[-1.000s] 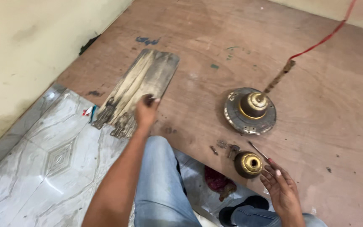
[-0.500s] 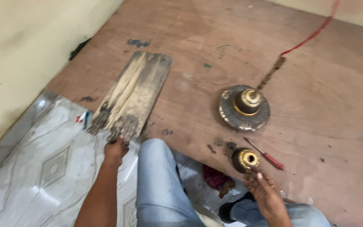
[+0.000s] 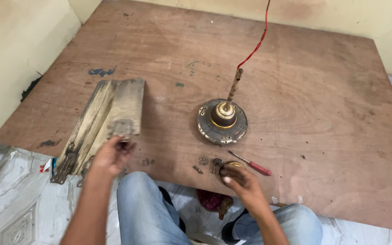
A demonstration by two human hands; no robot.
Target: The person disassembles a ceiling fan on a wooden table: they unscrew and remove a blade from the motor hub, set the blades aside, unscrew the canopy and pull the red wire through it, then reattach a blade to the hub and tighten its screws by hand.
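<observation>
**Hands at the near edge of a plywood board**

Plywood board (image 3: 296, 90) flat on a tiled floor (image 3: 10, 199), cream wall (image 3: 14, 50) along its left edge. Left hand (image 3: 110, 156) at the near-left part of the board, fingers curled on the near end of one of the dirty fan blades (image 3: 125, 106); whether clamped or only touching, cannot tell. Blades stacked side by side, running from the near-left corner toward the middle of the board, their metal ends overhanging onto the floor. Right hand (image 3: 241, 181) at the near edge, fingers wrapped over a small brass-coloured cap (image 3: 227, 166), mostly hidden beneath them. Loose screws (image 3: 203, 162) just left of that cap. Red-handled screwdriver (image 3: 252, 164) just right of it, lying slanted on the board. Round fan motor (image 3: 222, 121) near the board's centre, rod upright and tilted, red wire (image 3: 257, 43) rising from it toward the far edge. Blue-jeaned knees (image 3: 146, 204) below the near edge.
</observation>
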